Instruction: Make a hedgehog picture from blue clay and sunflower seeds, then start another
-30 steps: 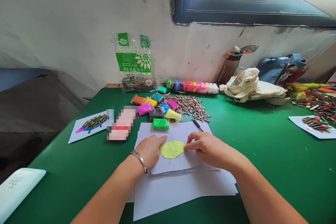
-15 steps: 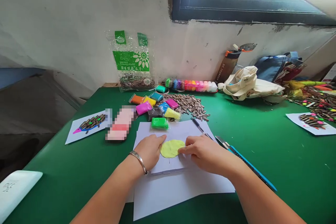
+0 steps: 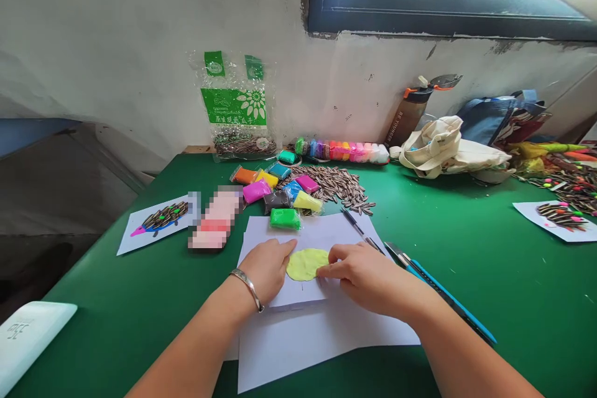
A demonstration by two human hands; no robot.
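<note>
A flat oval of yellow-green modelling clay [image 3: 305, 264] lies on a small white sheet of paper [image 3: 298, 300]. My left hand [image 3: 265, 267], with a silver bracelet at the wrist, rests at the clay's left edge. Its index finger stretches along the paper by the upper left of the oval, and its other fingers are partly hidden. On the opposite side, my right hand [image 3: 361, 273] has its fingers bent together, with one fingertip pressing the clay's right edge. Short dark pen lines show on the paper just below the clay.
Larger white sheets [image 3: 298, 354] lie underneath. A pen [image 3: 359, 227] and blue-handled cutter [image 3: 443, 289] are to the right. Behind are packets of coloured clay [image 3: 285, 219], sunflower seeds [image 3: 333, 183] and a seed bag [image 3: 237, 112]. A hedgehog picture [image 3: 158, 224] lies left, a white device [image 3: 35, 342] nearer.
The view has shifted very slightly. Both hands stay at the clay's edges with almost no movement, and the oval looks the same.
</note>
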